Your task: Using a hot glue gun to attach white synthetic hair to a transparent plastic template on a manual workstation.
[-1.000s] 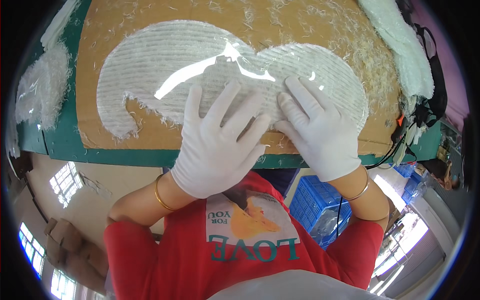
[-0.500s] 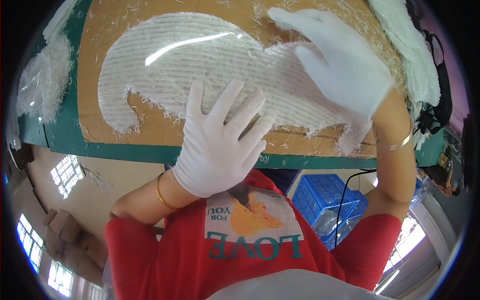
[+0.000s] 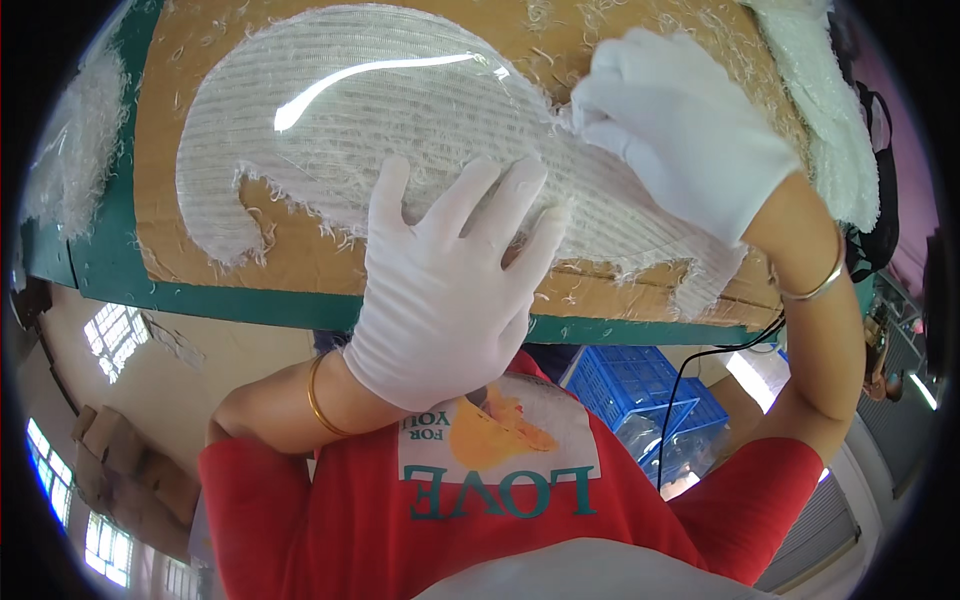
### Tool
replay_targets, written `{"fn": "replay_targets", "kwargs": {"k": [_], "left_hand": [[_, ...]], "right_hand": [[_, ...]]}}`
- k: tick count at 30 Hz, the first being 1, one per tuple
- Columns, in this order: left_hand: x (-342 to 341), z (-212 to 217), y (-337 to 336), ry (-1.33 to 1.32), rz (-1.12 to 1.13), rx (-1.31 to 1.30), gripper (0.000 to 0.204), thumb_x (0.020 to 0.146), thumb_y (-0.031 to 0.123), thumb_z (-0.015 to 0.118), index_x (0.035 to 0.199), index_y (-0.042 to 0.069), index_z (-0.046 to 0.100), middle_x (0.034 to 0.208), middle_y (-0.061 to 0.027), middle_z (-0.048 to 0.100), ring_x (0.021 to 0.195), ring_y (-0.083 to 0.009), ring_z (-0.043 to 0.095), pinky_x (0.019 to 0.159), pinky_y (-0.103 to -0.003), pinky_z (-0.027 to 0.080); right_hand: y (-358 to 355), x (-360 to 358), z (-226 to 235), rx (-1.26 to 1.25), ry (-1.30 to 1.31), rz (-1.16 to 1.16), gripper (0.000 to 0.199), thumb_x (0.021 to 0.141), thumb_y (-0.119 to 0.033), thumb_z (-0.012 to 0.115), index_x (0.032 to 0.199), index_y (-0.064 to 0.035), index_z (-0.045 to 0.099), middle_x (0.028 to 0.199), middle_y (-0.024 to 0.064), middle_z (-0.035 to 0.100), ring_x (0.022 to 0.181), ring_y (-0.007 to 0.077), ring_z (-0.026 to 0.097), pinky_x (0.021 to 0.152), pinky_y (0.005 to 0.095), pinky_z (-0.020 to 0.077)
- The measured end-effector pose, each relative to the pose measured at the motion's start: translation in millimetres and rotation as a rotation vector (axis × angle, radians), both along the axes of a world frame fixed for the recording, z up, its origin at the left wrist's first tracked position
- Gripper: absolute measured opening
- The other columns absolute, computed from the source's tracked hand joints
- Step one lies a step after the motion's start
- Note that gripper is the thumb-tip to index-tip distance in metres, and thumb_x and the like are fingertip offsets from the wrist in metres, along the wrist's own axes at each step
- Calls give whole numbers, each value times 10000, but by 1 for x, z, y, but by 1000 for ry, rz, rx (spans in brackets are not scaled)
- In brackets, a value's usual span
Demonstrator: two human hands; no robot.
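While the white-gloved left hand [image 3: 450,275] rests with fingers [image 3: 391,190] open and spread on the lower edge of a ribbed white sheet [image 3: 350,130], the gloved right hand [image 3: 685,125] sits at its upper edge, fingers curled; cannot tell whether they grip it. Sheet lies curved, frayed, on fibre-strewn cardboard [image 3: 160,215] atop the green desk [image 3: 205,302]. Farther down, blue crates [image 3: 632,383].

Remotely, I am reading plain white on my left grip [image 3: 440,290] and right grip [image 3: 685,130]. The curved fabric piece [image 3: 320,170] is showing pale grey-white stripes; the cardboard [image 3: 300,272] is looking tan, the tabletop [image 3: 230,306] deep green. On the near side, the shirt [image 3: 345,490] is showing red with a white, orange and teal print [image 3: 505,440]; at right, the crates [image 3: 625,385] are showing blue.
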State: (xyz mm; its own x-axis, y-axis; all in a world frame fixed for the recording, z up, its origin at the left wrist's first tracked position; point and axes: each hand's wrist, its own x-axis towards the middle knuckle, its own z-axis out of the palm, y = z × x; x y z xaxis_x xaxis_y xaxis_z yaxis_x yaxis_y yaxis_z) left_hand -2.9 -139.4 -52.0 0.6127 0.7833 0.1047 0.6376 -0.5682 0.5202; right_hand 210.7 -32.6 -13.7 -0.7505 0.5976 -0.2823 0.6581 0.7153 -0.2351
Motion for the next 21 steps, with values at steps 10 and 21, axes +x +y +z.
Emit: {"fn": "replay_targets", "kwargs": {"k": [10,21], "left_hand": [[4,3,-4,54,14,-8,495,684,125,638,1174,81,691,1365,-182,557,1158,-351,526,961,-616,340],[9,15,2,122,-12,-4,468,702,130,656,1165,66,683,1341,-164,572,1147,-366,530,936,-573,387]], "right_hand": [[-29,32,40,103,204,-152,524,707,7,585,1221,-60,663,1329,106,616,1253,324,553,1094,408,423],[-78,33,21,112,99,-207,525,767,-29,637,1291,-60,634,1351,144,598,1252,333,559,1072,398,447]]}}
